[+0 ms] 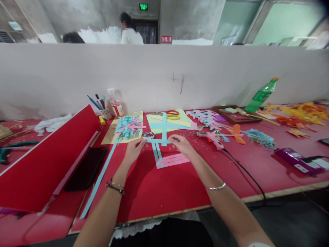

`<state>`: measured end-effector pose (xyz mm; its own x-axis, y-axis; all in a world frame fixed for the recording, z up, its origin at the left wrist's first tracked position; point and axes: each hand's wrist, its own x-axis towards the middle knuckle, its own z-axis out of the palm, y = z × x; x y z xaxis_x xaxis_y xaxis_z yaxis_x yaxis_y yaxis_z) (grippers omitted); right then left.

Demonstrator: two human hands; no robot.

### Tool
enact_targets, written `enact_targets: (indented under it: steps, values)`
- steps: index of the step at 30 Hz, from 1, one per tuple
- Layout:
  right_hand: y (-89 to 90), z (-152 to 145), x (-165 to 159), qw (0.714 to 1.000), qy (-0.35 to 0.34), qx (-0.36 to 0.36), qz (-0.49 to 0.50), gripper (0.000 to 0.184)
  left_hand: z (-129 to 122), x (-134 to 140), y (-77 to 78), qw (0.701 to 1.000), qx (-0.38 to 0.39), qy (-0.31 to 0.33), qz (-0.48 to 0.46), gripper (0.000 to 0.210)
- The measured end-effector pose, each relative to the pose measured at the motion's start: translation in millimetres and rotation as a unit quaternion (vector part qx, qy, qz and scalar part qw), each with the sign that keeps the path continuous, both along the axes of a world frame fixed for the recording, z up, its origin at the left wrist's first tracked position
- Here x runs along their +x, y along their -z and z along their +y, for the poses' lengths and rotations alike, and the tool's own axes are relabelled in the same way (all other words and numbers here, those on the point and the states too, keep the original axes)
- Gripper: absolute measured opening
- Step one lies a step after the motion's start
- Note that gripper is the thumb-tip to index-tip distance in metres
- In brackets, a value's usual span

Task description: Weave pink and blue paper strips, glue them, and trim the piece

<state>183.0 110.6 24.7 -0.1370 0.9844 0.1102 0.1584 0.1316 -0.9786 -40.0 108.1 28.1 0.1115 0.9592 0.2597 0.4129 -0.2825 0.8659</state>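
1. Landmark: the lattice (160,164), pink and blue, L-shaped, woven corner at its left.
2. Blue strip (155,140) held just beyond the lattice's blue legs, long axis left to right, roughly square to those legs.
3. Left hand (136,148): finger and thumb pinching the strip's left end. Right hand (182,143): pinching the right end.
4. Right hand nearer the lattice; its pink legs run toward the right wrist. Contact there: cannot tell.
5. Cross strip (164,125) runs away from the lattice, meeting the blue strip near the right fingers; which lies on top, unclear.
6. Room: bare red table (154,197) on the lattice's near side, down to the table edge. Glue gun (214,140) right of it; phone (86,168) well left.
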Motion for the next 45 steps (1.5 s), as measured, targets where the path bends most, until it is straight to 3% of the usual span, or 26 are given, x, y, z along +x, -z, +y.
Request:
enact_targets:
  steps: [7,16,36,45]
  values:
    - [4.3,8,0,0.996,0.054,0.014,0.072,0.026,0,-2,-2.7,1.000,0.016,-0.021,-0.010,0.033]
    - [5.2,10,3,0.990,0.072,0.024,0.118,0.026,1,-4,-2.1,0.999,0.026,-0.040,-0.007,0.032]
    - [9.8,15,8,0.983,0.126,0.089,0.095,0.018,4,-7,3.0,0.997,0.045,-0.059,-0.003,0.032]
    - [6.8,14,8,0.985,0.096,0.110,0.096,0.010,3,-8,2.8,0.997,0.056,-0.060,-0.006,0.033]
